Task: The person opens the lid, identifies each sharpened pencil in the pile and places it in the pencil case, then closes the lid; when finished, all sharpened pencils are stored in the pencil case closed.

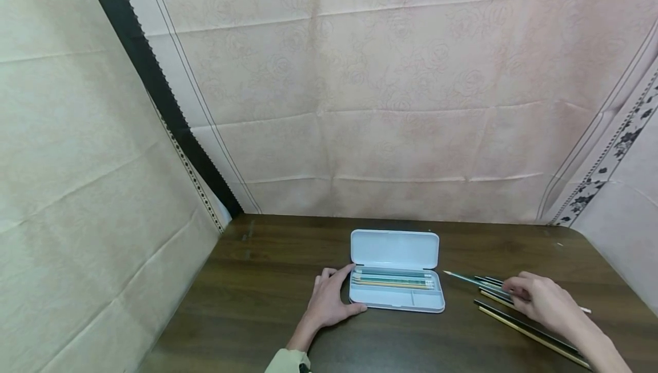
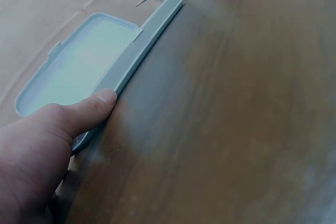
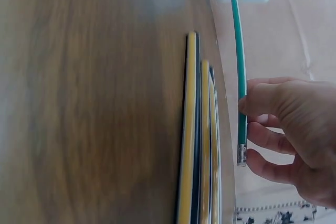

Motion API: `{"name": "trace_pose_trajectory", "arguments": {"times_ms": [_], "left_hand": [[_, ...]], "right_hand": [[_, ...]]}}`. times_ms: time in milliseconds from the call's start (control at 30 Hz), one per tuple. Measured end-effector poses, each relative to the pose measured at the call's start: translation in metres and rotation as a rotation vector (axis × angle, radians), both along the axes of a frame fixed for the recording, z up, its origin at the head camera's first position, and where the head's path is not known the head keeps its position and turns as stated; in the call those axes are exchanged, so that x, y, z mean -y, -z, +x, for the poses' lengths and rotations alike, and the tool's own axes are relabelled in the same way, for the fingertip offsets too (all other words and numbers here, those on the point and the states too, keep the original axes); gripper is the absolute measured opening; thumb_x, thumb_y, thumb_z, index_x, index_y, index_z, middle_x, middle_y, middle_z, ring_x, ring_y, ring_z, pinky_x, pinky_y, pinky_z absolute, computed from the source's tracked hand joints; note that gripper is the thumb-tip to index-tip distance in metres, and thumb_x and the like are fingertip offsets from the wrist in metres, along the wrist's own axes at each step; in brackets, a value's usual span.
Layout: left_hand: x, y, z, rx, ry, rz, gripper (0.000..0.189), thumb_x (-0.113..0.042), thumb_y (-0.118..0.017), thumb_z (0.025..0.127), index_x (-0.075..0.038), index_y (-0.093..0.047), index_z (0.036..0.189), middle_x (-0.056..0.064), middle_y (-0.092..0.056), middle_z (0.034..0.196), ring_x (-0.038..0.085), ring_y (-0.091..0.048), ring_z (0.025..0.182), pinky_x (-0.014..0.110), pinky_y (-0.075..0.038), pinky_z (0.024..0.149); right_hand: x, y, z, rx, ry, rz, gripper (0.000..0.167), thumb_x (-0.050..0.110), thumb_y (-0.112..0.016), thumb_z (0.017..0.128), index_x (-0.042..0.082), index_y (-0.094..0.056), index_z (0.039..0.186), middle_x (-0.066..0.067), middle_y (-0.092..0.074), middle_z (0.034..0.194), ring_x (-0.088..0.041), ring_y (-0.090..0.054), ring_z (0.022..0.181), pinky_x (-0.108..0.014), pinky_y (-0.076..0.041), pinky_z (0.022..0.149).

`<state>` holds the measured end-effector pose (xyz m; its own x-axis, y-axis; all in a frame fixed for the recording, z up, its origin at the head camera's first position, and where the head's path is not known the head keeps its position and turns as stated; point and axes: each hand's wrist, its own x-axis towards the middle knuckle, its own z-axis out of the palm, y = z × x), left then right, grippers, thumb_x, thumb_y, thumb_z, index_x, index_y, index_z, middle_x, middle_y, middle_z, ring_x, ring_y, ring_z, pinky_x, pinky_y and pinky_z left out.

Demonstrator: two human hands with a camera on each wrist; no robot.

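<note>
A light blue pencil case [image 1: 382,300] lies with its lid [image 1: 394,249] raised, and several green and yellow pencils [image 1: 393,280] rest inside. My left hand [image 1: 329,299] holds the case by its left end, thumb on the front edge and a fingertip at the back corner. Off to the right, my right hand [image 1: 545,301] pinches a green pencil [image 3: 240,51] near its eraser end. That pencil is lifted off the table, its sharpened tip pointing toward the case. Beneath and beside the right hand are several black and yellow pencils [image 3: 189,129].
The brown wooden table [image 1: 247,293] carries everything. Pale patterned cloth [image 1: 401,104] hangs behind it and at both sides. A white stick-like end [image 1: 585,310] shows just beyond the right hand.
</note>
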<state>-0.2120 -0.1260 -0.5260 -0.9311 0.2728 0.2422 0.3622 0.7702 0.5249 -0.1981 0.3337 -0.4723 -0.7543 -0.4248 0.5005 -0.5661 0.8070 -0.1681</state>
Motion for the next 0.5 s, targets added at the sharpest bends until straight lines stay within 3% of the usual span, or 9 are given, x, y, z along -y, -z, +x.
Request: {"name": "trace_pose_trajectory", "arguments": {"times_ms": [500], "left_hand": [[0.001,0.000,0.000,-0.016,0.001,0.000,0.091,-0.058,-0.082,0.074,-0.024,-0.048,0.150,-0.003,-0.059,0.133,0.020,-0.045,0.109,0.040,-0.035,0.085]], "right_hand": [[0.062,-0.014,-0.014,0.241,-0.020,0.032,0.025,0.000,-0.080,0.077,0.020,-0.075,0.091,0.017,-0.050,0.078,-0.002,-0.047,0.067,-0.027,-0.042,0.056]]}}
